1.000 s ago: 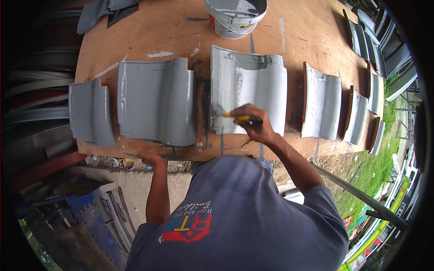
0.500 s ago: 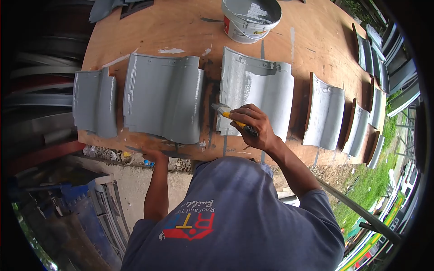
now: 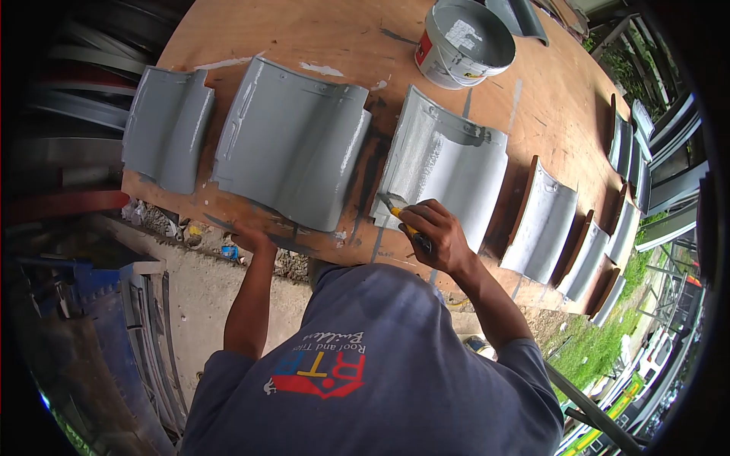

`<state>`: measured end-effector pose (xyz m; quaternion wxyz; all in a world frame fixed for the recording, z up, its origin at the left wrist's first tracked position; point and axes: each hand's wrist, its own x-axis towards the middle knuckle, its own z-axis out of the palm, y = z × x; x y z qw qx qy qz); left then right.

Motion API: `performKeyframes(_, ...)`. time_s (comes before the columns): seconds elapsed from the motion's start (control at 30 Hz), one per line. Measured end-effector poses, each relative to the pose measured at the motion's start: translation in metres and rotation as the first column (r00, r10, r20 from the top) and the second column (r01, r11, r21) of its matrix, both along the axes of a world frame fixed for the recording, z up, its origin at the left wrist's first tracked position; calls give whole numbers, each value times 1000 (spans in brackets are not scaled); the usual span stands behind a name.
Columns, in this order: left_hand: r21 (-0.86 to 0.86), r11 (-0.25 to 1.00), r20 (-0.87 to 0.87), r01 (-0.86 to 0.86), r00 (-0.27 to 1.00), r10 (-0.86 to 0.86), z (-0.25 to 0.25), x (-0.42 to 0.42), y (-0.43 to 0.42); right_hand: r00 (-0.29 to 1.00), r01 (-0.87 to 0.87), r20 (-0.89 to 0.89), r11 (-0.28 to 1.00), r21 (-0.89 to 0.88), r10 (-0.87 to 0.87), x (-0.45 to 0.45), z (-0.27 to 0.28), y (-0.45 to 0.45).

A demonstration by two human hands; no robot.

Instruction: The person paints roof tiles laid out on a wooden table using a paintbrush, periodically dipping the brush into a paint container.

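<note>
My right hand (image 3: 435, 237) is closed around a paintbrush (image 3: 401, 213) with a yellow handle. Its paint-covered bristles meet the lower left part of a roof tile (image 3: 468, 171). That tile is pale grey, with a darker, wet-looking grey coat along its left side and top edge. My left hand (image 3: 252, 239) rests at the near edge of the wooden table (image 3: 163, 194), fingers pointing left and partly hard to see. Closest to it lies a larger-looking, evenly grey roof tile (image 3: 293, 144). Beyond the tiles stands a white bucket (image 3: 449, 64) of grey paint.
Another grey tile (image 3: 167, 125) lies at the left. Several pale tiles with brown edges (image 3: 540, 220) line the right side, and a dark tile (image 3: 517, 17) sits behind the bucket. Long metal sheets (image 3: 84, 99) are stacked beyond the left edge. Grass (image 3: 585, 349) shows at lower right.
The view has turned, so the tiles and bucket sit tilted in the frame. The brush bristles have moved from the tile's left edge onto its surface. My left hand stays at the table edge.
</note>
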<state>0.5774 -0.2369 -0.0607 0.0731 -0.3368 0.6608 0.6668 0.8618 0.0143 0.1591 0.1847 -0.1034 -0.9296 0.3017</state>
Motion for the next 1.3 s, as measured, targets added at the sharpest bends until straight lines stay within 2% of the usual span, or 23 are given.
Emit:
performKeyframes(0.07, -30, 1000, 3, 3, 1000, -3, 1, -2, 1, 999, 1, -54, 1000, 22, 0, -3, 1, -4)
performKeyframes(0.13, -59, 998, 11, 18, 1000, -17, 6, 1, 1, 996, -22, 82, 999, -26, 24, -2, -4, -7)
performKeyframes(0.17, -50, 999, 14, 7, 1000, -6, 8, 2, 2, 996, -21, 84, 1000, -23, 23, -1, -5, -6)
performKeyframes(0.23, -38, 999, 17, -7, 1000, 8, 6, 2, 3, 992, -66, 93, 984, -166, 83, -1, -5, -4)
performKeyframes(0.27, -38, 999, 4, 2, 1000, -1, 5, 2, 2, 992, -68, 95, 984, -164, 84, -1, -1, -2)
performKeyframes(0.33, -31, 999, -7, 9, 1000, -9, 3, 1, 2, 983, 97, 182, 920, -380, -29, -5, 8, 8)
performKeyframes(0.43, 5, 1000, -35, 7, 999, -7, 1, 3, 0, 981, 192, 96, 901, -388, -168, -22, -6, 46)
performKeyframes(0.5, -13, 1000, -38, -1, 999, 1, -6, 0, -1, 944, 329, 148, 854, -402, -294, -34, -16, 79)
performKeyframes(0.57, -28, 1000, -42, -12, 999, 10, -10, 0, -3, 906, 421, 111, 848, -321, -408, -44, -14, 99)
performKeyframes(0.6, -50, 998, -43, -28, 999, 25, -7, -1, -1, 896, 442, 61, 866, -232, -440, -47, -13, 104)
performKeyframes(0.63, -46, 998, -43, -35, 999, 33, -5, -2, -1, 899, 436, 60, 871, -229, -434, -50, -12, 107)
performKeyframes(0.7, -71, 997, -25, -22, 999, 20, -6, 0, -2, 895, 408, -194, 913, -5, -401, -55, -10, 112)
performKeyframes(0.77, -57, 998, -34, -32, 999, 30, -8, -1, -3, 891, 402, -220, 915, -21, -397, -58, -11, 117)
performKeyframes(0.83, -44, 998, -52, -34, 998, 32, -7, -1, -1, 869, 364, -385, 929, 69, -312, -66, -14, 125)
performKeyframes(0.87, -26, 999, -61, -34, 998, 33, -6, 0, -1, 868, 366, -387, 928, 73, -312, -69, -17, 129)
performKeyframes(0.93, -9, 1000, -70, -28, 997, 27, 1, 0, 1, 807, 426, -419, 902, -74, -416, -74, -25, 134)
performKeyframes(0.97, -27, 999, -47, -30, 998, 29, 4, 0, 2, 805, 430, -419, 900, -74, -419, -75, -29, 136)
performKeyframes(1.03, -47, 998, -24, -29, 999, 28, 2, 2, 1, 762, 524, -294, 816, -244, -577, -77, -36, 138)
performKeyframes(1.07, -53, 998, -31, -25, 999, 23, 1, 1, 0, 760, 526, -293, 814, -245, -580, -74, -40, 138)
performKeyframes(1.13, -55, 998, -41, -23, 999, 21, -5, 0, -1, 802, 539, -133, 802, -258, -582, -71, -41, 136)
performKeyframes(1.17, -30, 999, -65, -25, 998, 23, -8, 0, -1, 804, 536, -136, 804, -258, -579, -65, -40, 135)
performKeyframes(1.23, -6, 1000, -86, -27, 996, 27, -8, -1, -2, 855, 486, 18, 790, -373, -518, -50, -21, 116)
performKeyframes(1.3, -28, 999, -74, -24, 997, 22, -5, 0, 0, 866, 497, 137, 798, -342, -481, -34, -21, 100)
